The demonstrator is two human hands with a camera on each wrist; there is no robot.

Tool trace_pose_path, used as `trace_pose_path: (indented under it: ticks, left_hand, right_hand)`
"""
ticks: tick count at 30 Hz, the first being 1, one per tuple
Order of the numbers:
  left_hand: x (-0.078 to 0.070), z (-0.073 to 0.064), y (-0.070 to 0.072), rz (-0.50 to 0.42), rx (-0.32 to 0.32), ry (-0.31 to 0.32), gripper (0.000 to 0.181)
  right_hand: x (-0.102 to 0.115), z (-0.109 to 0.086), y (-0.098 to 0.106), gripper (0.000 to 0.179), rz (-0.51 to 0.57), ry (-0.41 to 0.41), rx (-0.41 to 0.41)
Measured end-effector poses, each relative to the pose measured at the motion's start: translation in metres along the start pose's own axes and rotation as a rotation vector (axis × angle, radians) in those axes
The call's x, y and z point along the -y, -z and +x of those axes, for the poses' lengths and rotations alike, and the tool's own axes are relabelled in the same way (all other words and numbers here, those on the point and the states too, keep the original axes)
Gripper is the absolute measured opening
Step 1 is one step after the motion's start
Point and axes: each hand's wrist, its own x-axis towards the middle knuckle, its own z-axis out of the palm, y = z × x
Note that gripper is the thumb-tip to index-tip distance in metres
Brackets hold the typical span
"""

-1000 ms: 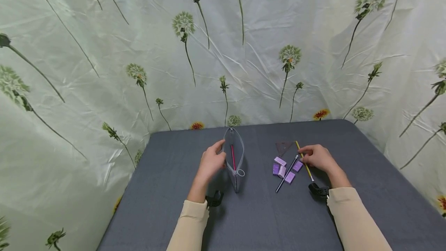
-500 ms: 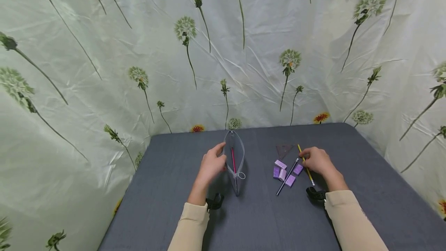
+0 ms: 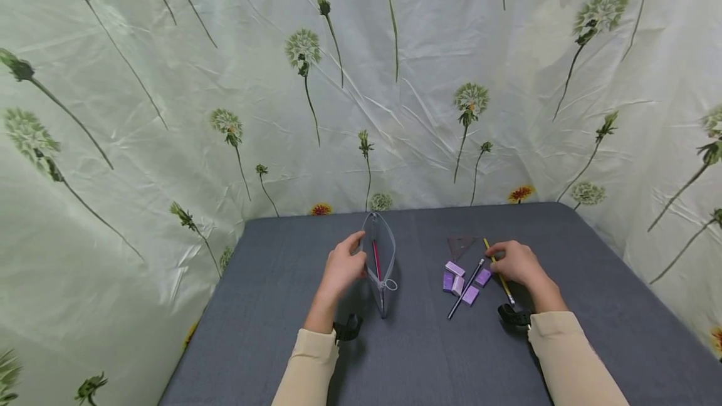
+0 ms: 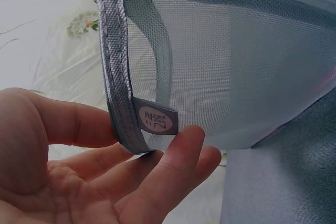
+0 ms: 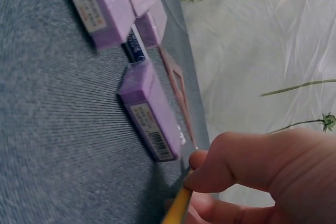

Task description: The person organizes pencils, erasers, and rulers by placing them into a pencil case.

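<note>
My left hand [image 3: 345, 260] grips the left side of a grey mesh zip pouch [image 4: 199, 66], with fingers and thumb on both sides of its edge beside a small label [image 4: 156, 118]. The pouch stands with its mouth spread, and a red pencil [image 3: 376, 259] shows inside. Over on the right, my right hand [image 3: 516, 260] pinches a yellow pencil [image 5: 178, 205] between thumb and fingers. Just left of that hand lie several purple erasers [image 3: 470, 295], with a dark pencil [image 3: 466, 288] across them. A translucent reddish set square [image 3: 460, 246] lies behind the erasers.
A dark grey cloth covers the table [image 3: 265, 312]. At its back and left hangs a pale curtain [image 3: 395, 143] with a dandelion print. Black straps [image 3: 346, 327] sit on both wrists.
The yellow pencil and my right hand have shifted very slightly to the right. My left hand keeps its hold on the pouch. The head view has tilted up a little.
</note>
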Motion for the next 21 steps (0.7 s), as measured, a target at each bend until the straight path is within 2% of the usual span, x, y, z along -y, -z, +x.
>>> trace_pose_path:
  ticks: [7,16,21]
  left_hand:
    - [0.001,-0.002,0.000,0.009,0.003,-0.008,0.049]
    - [0.003,-0.003,0.000,0.004,0.017,0.004,0.050]
    - [0.002,-0.003,-0.001,-0.009,0.018,0.001,0.049]
  right_hand:
    - [0.001,-0.002,0.005,0.036,0.064,-0.009,0.021]
    - [0.000,-0.005,0.012,0.027,0.081,-0.006,0.010]
    - [0.005,-0.009,0.018,0.029,0.094,-0.007,0.001]
